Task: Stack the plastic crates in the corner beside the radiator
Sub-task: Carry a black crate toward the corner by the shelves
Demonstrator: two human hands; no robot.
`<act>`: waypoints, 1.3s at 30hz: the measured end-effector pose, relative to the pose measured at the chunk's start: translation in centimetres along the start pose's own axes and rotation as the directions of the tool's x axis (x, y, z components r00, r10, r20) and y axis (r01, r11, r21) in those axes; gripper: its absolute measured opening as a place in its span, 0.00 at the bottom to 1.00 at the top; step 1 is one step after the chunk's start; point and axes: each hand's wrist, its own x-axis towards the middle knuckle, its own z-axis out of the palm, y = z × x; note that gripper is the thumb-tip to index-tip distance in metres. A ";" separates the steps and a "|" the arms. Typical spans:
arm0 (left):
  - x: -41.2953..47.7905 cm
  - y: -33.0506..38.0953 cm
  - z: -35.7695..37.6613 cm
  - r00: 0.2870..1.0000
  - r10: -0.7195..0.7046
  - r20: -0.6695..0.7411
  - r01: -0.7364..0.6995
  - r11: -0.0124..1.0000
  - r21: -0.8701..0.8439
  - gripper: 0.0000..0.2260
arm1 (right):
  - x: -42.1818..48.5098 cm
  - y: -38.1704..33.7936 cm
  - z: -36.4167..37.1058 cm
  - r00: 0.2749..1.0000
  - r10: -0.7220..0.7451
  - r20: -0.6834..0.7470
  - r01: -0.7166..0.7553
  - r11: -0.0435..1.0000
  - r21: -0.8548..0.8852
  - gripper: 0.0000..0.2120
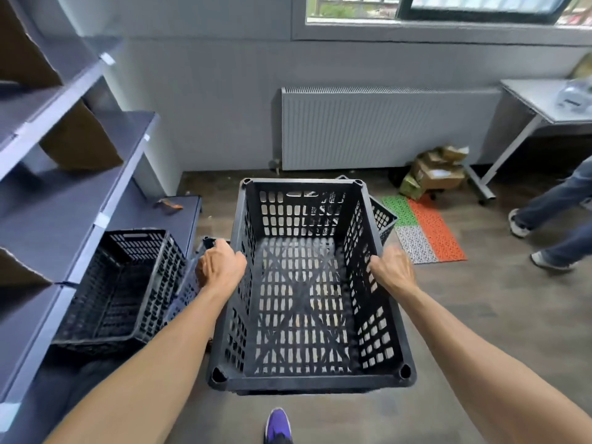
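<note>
Curling round one black crate's (301, 315) rims, left hand (221, 264) and right hand (392, 270) hold it; second crate (128, 283) left, third crate (382, 219) behind.

A far crate (382, 216) mostly behind the held crate (304, 283); a passer-by's legs (557, 200) cropped by the right edge

Centre: crate (307, 283) gripped between left hand (221, 265) on its left rim and right hand (394, 270) on its right rim, shoe (278, 424) below its near edge. Left: shelving (64, 155) along the side wall, second crate (128, 283) tilted at its foot just beside the first, possibly propped on something underneath, too hidden to tell. Beyond: third crate (382, 219) showing from behind the far right corner, radiator (384, 129) on the back wall under the window (352, 8), cardboard boxes (435, 171) on the floor at its right end, mat (426, 225) before them, table (531, 97) far right with another person's legs (551, 200) in front.
</note>
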 end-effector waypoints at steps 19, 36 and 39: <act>8.4 7.4 -3.3 0.995 -0.027 -0.098 0.031 0.999 0.040 0.07 | 12.0 -6.3 -3.7 0.996 -0.087 -0.037 0.087 0.996 0.008 0.12; 18.7 16.8 -0.5 0.980 -0.136 -0.148 0.136 0.991 -0.009 0.10 | 28.2 -10.1 -6.3 0.986 -0.164 0.027 0.163 0.986 0.039 0.08; 21.1 17.3 -0.2 0.980 -0.128 -0.153 0.127 0.992 -0.016 0.09 | 30.2 -11.4 -5.8 0.987 -0.159 0.038 0.158 0.987 0.026 0.04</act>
